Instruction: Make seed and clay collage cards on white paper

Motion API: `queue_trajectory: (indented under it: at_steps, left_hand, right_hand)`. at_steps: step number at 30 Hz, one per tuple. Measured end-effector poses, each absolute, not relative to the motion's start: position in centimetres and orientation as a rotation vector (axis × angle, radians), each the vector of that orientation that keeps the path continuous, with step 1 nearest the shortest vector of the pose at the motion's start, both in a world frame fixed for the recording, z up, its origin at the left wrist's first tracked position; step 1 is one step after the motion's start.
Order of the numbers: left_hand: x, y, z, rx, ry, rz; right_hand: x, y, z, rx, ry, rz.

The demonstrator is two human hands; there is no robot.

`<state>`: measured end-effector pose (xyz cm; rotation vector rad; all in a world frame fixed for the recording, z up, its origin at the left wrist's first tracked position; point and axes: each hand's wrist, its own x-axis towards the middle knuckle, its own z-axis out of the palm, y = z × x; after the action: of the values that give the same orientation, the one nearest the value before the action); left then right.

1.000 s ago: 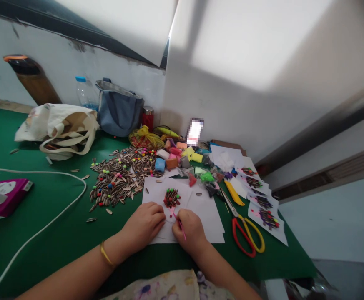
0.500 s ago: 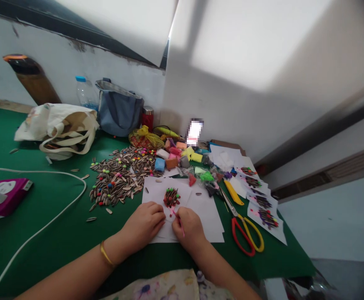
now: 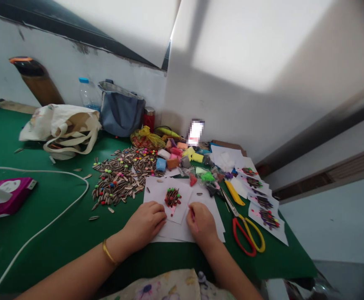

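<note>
A small square of white paper (image 3: 183, 216) carries a cluster of sunflower seeds (image 3: 172, 197) dotted with green and red bits, with pink clay (image 3: 173, 209) below it. My left hand (image 3: 149, 218) lies at the paper's left edge, palm down, fingers stretched over it. To the right of the cluster, my right hand (image 3: 203, 223) is closed round a thin pink modelling tool (image 3: 195, 221). Its tip is partly hidden by the fingers and stands apart from the clay. Larger white sheets (image 3: 213, 212) lie underneath.
A heap of sunflower seeds with coloured beads (image 3: 119, 179) lies left. Clay packets (image 3: 172, 163) sit behind. Scissors (image 3: 244, 229), a yellow-handled cutter (image 3: 234, 192) and several decorated cards (image 3: 267, 218) are at right. A white cable (image 3: 47, 227) crosses the left. Bags (image 3: 122, 110) stand at the back.
My right hand has moved right, away from the pink clay, with the pink tool still in it. My left hand stays on the paper. The view has shifted slightly.
</note>
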<state>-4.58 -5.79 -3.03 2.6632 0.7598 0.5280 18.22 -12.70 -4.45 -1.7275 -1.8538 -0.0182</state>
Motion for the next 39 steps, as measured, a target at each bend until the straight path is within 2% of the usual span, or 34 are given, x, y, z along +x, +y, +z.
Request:
queue_trajectory:
  at_steps: [6, 9, 19, 34, 39]
  left_hand:
    - [-4.6, -5.8, -3.1, 2.665, 0.774, 0.538]
    - [-4.7, -5.8, -3.2, 2.669, 0.795, 0.532]
    - [-4.7, -5.7, -2.9, 2.678, 0.802, 0.570]
    - [-4.8, -5.2, -3.2, 2.673, 0.794, 0.629]
    - [-5.1, -4.9, -3.4, 2.709, 1.001, 0.700]
  right_hand:
    - [23.7, -13.0, -5.1, -1.903, -1.933, -0.187]
    - [24.8, -13.2, -5.8, -1.898, -1.885, -0.142]
    - [24.6, -12.8, -6.0, -1.847, -1.763, -0.046]
    - [24.8, -12.4, -6.1, -1.831, -1.796, -0.172]
    - [24.9, -12.4, -6.1, -1.844, -1.782, -0.170]
